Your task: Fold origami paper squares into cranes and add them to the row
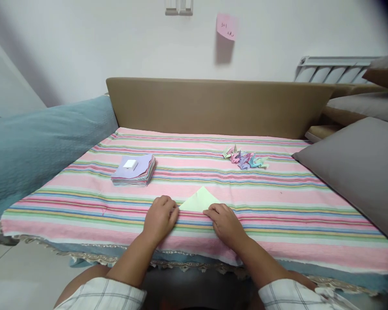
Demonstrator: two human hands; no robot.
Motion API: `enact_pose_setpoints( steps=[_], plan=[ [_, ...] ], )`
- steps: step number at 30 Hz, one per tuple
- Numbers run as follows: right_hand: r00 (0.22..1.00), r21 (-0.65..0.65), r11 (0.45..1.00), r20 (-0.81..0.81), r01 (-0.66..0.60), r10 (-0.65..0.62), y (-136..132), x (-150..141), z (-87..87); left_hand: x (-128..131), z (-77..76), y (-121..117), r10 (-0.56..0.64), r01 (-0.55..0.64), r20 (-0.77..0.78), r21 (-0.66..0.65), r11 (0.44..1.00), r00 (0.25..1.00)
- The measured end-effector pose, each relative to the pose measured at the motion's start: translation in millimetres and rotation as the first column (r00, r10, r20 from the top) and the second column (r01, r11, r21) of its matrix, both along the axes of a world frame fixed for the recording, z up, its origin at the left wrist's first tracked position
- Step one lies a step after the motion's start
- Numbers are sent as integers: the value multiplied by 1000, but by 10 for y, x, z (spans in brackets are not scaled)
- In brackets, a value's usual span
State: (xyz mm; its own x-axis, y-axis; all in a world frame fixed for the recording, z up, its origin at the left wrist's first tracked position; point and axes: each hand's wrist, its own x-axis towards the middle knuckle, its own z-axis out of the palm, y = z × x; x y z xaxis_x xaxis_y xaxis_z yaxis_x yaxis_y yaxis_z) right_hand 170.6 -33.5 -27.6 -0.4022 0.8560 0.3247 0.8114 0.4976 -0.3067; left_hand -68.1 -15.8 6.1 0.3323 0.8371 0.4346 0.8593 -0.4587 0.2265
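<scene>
A pale green sheet of paper, folded into a triangle with its point away from me, lies flat on the striped cloth. My left hand is closed at the triangle's left corner, thumb and fingers pinching it. Curled fingers of my right hand press on the fold along the near edge, right of its middle, and cover the right corner. Beyond my left hand sits a stack of coloured paper, purple on top, with a small white box-shaped object on it. Several folded paper cranes cluster farther back on the right.
The pink striped cloth covers the seat up to a brown backrest. A blue-covered armrest bounds the left side, grey cushions the right. A pink note hangs on the wall.
</scene>
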Motion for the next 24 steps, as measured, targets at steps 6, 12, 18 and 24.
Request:
enact_pose_setpoints(
  steps=[6, 12, 18, 24],
  plan=[
    [1000, 4, 1000, -1, -10, 10, -4, -1, 15, 356, -173, -165, -127, 131, -74, 41, 991, 989],
    [1000, -6, 1000, 0, 0, 0, -7, -24, 30, 501, -215, -179, -91, 96, -98, 54, 994, 991],
    [1000, -11, 1000, 3, 8, -8, -8, -23, 26, 537, -194, -184, -43, 44, -122, 8, 999, 992],
    [1000, -21, 1000, 5, 3, -3, -8, -5, 16, 533, -138, -176, 22, -24, -114, -18, 1000, 993]
  ],
)
